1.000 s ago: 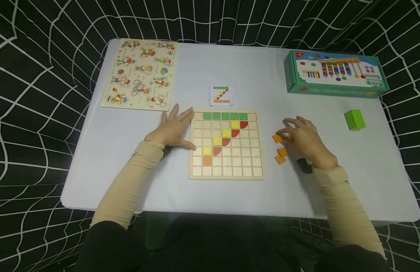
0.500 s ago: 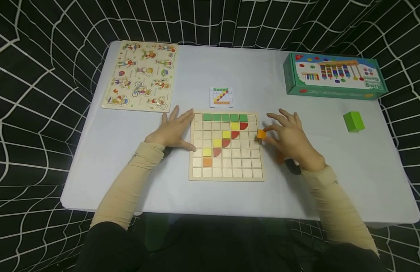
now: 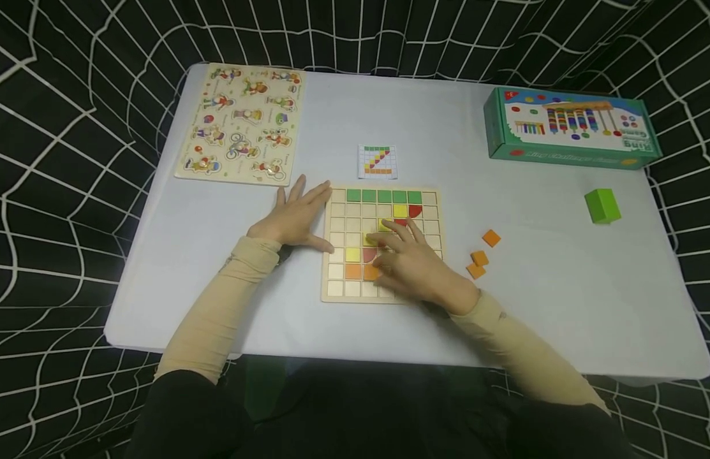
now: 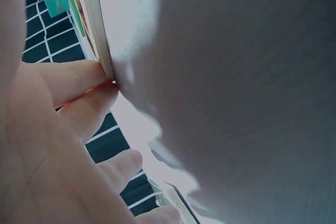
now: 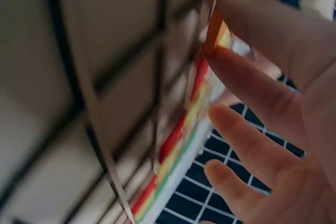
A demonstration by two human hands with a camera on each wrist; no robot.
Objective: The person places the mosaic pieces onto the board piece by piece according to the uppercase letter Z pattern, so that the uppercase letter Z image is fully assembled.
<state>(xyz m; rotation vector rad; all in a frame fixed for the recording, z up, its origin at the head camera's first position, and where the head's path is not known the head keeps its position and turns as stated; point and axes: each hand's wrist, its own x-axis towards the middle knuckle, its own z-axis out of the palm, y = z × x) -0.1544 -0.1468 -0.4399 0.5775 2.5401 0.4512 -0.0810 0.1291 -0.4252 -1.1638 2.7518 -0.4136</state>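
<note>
A wooden grid board (image 3: 335,289) lies mid-table with green, yellow, red quarter-round and orange tiles in its cells. My left hand (image 3: 291,218) rests with spread, straight fingers along its left edge; in the left wrist view fingertips touch the board's side. Over the board, my right hand (image 3: 418,268) pinches an orange square tile (image 3: 370,272) at the cell right of another orange tile (image 3: 353,271). In the right wrist view thumb and forefinger hold that tile by its edges, the other fingers loosely bent. The right hand hides part of the board.
Several loose orange tiles (image 3: 479,257) lie right of the board. Behind it is a small pattern card (image 3: 377,162). A picture puzzle board (image 3: 240,124) lies back left, a green game box (image 3: 573,131) back right, with a green block (image 3: 603,206) in front.
My right hand has picked up an orange tile from the right and carried it left onto the board, beside the first orange one. My left hand has stayed at the board's edge.
</note>
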